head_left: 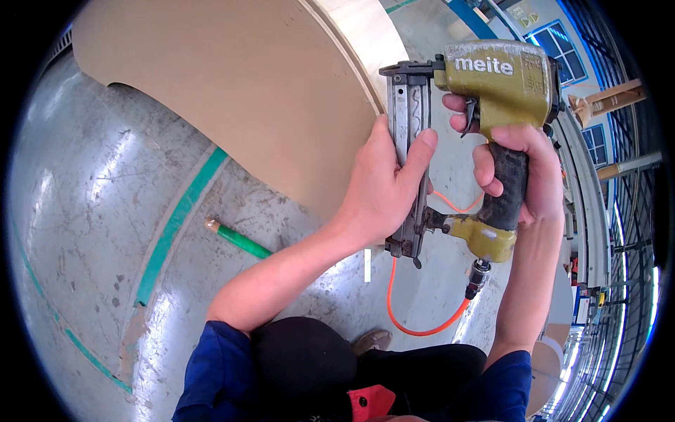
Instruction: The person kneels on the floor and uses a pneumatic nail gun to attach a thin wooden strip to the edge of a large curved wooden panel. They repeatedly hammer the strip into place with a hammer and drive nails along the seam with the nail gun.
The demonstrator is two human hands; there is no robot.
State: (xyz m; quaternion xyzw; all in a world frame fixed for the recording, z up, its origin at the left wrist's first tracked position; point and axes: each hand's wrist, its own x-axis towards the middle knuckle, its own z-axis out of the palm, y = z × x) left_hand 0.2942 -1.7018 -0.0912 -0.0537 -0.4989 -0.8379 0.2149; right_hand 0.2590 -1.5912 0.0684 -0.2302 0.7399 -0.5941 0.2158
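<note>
At the far left of the frame lies the grey concrete floor (91,211), scuffed and glossy, crossed by a green painted stripe (179,218); a green stick with a pale tip (235,239) lies on it at lower centre-left. Across the upper left and centre spreads a large curved tan board (232,77), its pale edge running down toward the tool. Just right of centre, the left hand (383,186) is wrapped around the dark metal magazine (408,155) of a pneumatic nail gun (492,141), thumb on one side and fingers closed over the rail. Further right, the right hand (524,176) is clamped on the black grip below the olive-green body, with a finger resting near the trigger. The gun is held in the air at centre-right, above the floor and close to the board's edge. An orange air hose (422,320) loops down from the fitting at the base of the handle. The tool looks heavy, rigid and metal, top-weighted toward the head; the rubbery grip seems the surest hold, with the magazine as a steadying point, and the hose likely tugs a little.
</note>
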